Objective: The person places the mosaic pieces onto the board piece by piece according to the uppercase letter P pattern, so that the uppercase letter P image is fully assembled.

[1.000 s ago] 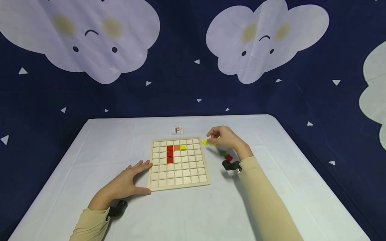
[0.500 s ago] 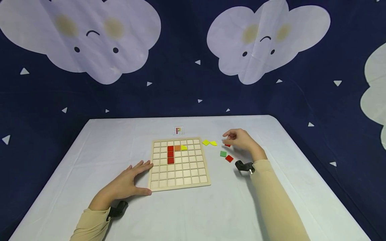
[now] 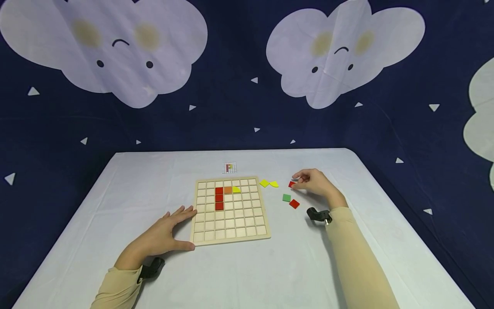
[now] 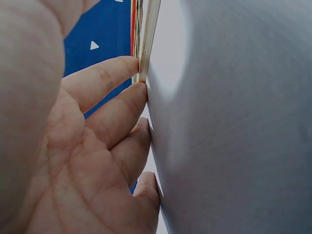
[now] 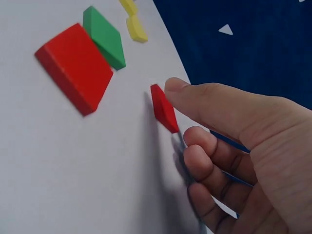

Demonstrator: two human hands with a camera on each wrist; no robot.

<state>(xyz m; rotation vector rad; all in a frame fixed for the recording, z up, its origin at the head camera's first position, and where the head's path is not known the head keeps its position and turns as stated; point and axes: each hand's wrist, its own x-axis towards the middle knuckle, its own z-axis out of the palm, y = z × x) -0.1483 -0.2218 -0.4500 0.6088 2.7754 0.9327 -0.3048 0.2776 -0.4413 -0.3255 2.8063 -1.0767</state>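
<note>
A wooden grid board (image 3: pixel 231 242) lies on the table with three red tiles (image 3: pixel 219 198) in a column, an orange tile (image 3: pixel 228 189) and a yellow rounded tile (image 3: pixel 236 189). My left hand (image 3: pixel 160 234) rests along its left side, fingers spread and fairly straight, fingertips at the edge and thumb at the near corner. Right of the board, my right hand (image 3: pixel 316 182) pinches a small red tile (image 5: pixel 163 108), its thumb against it; the index finger is hidden in the right wrist view. A green tile (image 3: pixel 287 198) and another red tile (image 3: pixel 294 204) lie close by.
Two yellow tiles (image 3: pixel 264 183) lie between the board and my right hand. Behind the board is a small printed pattern card (image 3: pixel 229 168). A white cloth covers the table (image 3: pixel 154 180), and a dark blue cloud-patterned curtain (image 3: pixel 231 120) hangs behind it.
My right hand has moved right, away from the yellow tiles, to the farther red tile, which has shifted slightly under its fingers. The left hand and board stay put.
</note>
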